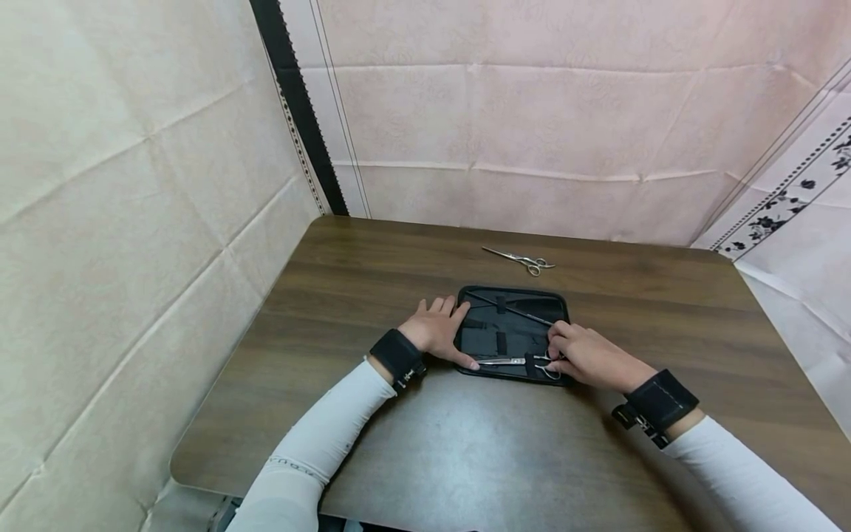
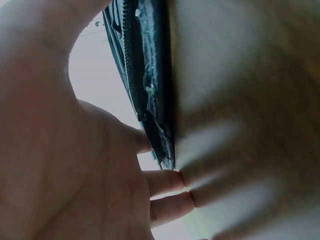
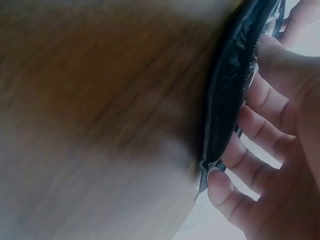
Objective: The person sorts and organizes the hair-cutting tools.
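A black zip case (image 1: pixel 482 340) lies open on the wooden table, with elastic loops inside. Along its front side lies a pair of silver scissors (image 1: pixel 505 361), passing through a loop, blades to the left. My right hand (image 1: pixel 588 358) is at the case's right end, thumb and forefinger pinching the scissors' finger rings. In the right wrist view, its other fingers curl beside the zipper (image 3: pixel 245 92). My left hand (image 1: pixel 435 329) spreads its fingers along the left edge, thumb on the front corner by the blade tips. A slim dark rod-like tool (image 1: pixel 525 315) slants across the back of the case.
A second pair of silver scissors (image 1: pixel 521 258) lies on the table (image 1: pixel 372 273) behind the case, its rings to the right. Pale cloth hangs (image 1: pixel 532 118) behind the table and at both sides.
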A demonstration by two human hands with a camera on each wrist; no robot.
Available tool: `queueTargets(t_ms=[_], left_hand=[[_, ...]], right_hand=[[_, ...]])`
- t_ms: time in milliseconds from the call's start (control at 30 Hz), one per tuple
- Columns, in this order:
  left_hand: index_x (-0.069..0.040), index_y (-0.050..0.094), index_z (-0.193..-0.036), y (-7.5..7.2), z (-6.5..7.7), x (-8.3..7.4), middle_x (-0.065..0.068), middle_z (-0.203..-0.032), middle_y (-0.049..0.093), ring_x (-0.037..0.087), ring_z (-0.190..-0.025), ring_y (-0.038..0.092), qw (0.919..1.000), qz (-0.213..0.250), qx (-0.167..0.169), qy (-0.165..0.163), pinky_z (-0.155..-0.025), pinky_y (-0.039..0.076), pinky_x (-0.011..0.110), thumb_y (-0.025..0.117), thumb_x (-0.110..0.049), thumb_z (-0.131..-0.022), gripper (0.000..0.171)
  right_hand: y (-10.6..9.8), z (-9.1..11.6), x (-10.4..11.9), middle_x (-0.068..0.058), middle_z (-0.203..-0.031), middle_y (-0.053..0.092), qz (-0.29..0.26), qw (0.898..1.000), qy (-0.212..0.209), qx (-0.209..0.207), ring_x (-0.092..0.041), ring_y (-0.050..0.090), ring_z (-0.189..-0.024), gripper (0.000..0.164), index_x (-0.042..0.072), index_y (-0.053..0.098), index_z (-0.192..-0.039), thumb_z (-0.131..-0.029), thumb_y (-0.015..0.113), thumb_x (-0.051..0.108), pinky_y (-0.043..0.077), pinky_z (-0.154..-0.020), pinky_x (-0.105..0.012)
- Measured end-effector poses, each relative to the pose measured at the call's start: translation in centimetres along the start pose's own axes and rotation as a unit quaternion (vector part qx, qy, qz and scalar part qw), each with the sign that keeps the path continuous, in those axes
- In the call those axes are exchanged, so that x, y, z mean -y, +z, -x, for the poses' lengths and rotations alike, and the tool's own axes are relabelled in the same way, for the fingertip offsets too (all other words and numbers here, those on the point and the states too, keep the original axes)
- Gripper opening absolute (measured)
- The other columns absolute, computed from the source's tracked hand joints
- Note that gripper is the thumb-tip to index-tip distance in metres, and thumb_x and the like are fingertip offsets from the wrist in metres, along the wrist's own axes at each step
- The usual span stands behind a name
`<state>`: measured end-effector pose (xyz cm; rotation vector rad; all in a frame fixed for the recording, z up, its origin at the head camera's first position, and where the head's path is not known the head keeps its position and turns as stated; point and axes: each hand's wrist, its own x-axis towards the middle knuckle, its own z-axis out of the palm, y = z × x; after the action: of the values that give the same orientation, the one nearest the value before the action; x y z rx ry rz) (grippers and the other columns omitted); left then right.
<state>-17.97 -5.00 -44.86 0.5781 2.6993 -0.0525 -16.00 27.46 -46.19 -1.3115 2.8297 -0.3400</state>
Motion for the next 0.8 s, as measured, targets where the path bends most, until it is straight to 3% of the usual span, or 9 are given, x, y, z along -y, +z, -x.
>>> queueTargets(t_ms=[367, 800], left_hand=[[-0.021, 0.007, -0.169, -0.04, -0.19, 0.18, 0.016, -0.174, 0.015, 0.033, -0.159, 0.019, 0.9999, 0.01, -0.002, 0.007, -0.127, 0.019, 0.061, 0.064, -0.087, -0.077, 0.127], [-0.021, 0.005, -0.169, 0.03, -0.56, 0.37, 0.016, -0.174, 0.012, 0.034, -0.159, 0.017, 0.9999, 0.001, 0.002, 0.014, -0.127, 0.018, 0.061, 0.062, -0.088, -0.078, 0.126]], right_hand=[[-0.13, 0.27, 0.06, 0.002, -0.105, 0.06, -0.006, 0.999, 0.041, -0.011, -0.012, 0.053, -0.09, 0.009, 0.022, 0.075, -0.096, -0.092, 0.08, 0.029, 0.048, -0.077, -0.035], [0.35, 0.38, -0.58, 0.003, -0.103, 0.057, -0.054, 0.997, 0.063, -0.011, -0.013, 0.051, -0.091, 0.012, 0.023, 0.073, -0.095, -0.093, 0.079, 0.032, 0.048, -0.078, -0.034]])
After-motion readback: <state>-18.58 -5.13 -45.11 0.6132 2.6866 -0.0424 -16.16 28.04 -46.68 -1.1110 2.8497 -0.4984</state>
